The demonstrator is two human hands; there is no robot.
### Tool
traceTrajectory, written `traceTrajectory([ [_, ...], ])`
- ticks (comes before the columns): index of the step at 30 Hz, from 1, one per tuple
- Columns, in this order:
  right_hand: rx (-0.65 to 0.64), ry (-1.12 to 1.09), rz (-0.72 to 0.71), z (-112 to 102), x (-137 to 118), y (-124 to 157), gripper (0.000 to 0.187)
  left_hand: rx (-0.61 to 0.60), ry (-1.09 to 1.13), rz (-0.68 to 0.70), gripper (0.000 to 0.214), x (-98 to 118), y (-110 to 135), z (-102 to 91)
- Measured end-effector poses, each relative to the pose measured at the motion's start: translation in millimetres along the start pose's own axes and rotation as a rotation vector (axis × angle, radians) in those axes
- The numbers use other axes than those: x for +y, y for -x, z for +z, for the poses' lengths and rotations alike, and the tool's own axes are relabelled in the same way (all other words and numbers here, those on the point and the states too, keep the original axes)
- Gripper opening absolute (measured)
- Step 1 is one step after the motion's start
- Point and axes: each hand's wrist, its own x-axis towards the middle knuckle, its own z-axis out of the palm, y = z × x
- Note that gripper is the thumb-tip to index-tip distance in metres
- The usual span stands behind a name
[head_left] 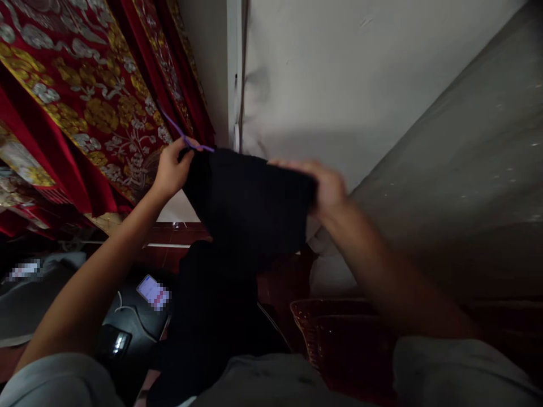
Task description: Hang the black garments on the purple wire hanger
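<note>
Dark black cloth (pixel 258 203), probably a garment, hangs stretched between my two hands. At its upper left corner, my left hand (pixel 172 164) pinches the cloth together with a thin purple rod (pixel 176 125) that looks like part of a clothes hanger. The rod runs up to the left and along the cloth's top edge. My right hand (pixel 328 183), blurred, is closed round the cloth's right side, with its fingers along the top edge. Below, the cloth merges with more black fabric (pixel 216 316), and I cannot tell where one ends.
Red curtain fabric with gold and silver patterns (pixel 102 102) hangs at the left. A pale wall (pixel 339 68) stands ahead, with grey sheeting (pixel 462 169) to the right. A lit phone (pixel 153 292) lies on a black seat (pixel 139 322) with a pale cable. A dark red carved piece of furniture (pixel 339 333) is lower right.
</note>
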Motion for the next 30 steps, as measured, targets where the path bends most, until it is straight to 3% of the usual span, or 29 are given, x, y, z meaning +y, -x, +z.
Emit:
traceTrajectory([
  [3, -0.342, -0.116, -0.05, 32.6, 28.0, 14.3, 0.035, -0.067, 0.123, 0.028, 0.018, 9.0, 17.7, -1.7],
  [4, -0.393, -0.096, -0.039, 41.4, 41.1, 15.2, 0.036, -0.104, 0.154, 0.043, 0.02, 15.1, 23.3, -1.9],
  [8, -0.311, -0.091, 0.061, 62.4, 81.3, 14.8, 0.061, -0.252, 0.229, 0.078, 0.026, 43.6, 41.4, -1.7],
  [10, -0.43, -0.121, 0.074, 66.6, 83.7, 20.4, 0.052, -0.305, 0.25, 0.08, 0.027, 52.4, 47.5, -1.7],
  [13, -0.752, -0.161, 0.121, 74.7, 71.6, 39.3, 0.051, -0.324, 0.269, 0.055, 0.028, 54.2, 53.4, -1.8],
  [15, -0.789, -0.134, 0.11, 82.7, 62.8, 52.8, 0.047, -0.308, 0.273, 0.022, 0.028, 50.7, 56.5, -1.2],
  [18, -0.625, -0.07, 0.017, 90.6, 60.5, 61.9, 0.027, -0.315, 0.273, -0.046, 0.03, 45.4, 61.8, -0.3],
  [22, -0.054, 0.047, -0.044, 78.6, 77.3, 50.3, 0.035, -0.419, 0.324, -0.086, 0.043, 48.3, 66.1, -4.3],
  [24, 0.139, 0.062, -0.036, 65.0, 86.6, 41.6, 0.033, -0.453, 0.373, -0.069, 0.051, 53.2, 66.1, -8.3],
  [26, 0.174, 0.019, -0.031, 50.3, 92.2, 34.2, 0.028, -0.468, 0.423, -0.077, 0.06, 57.0, 66.8, -11.6],
  [30, 0.231, 0.071, -0.114, 25.3, 89.5, 21.7, 0.043, -0.519, 0.459, -0.174, 0.062, 56.6, 76.8, -11.8],
])
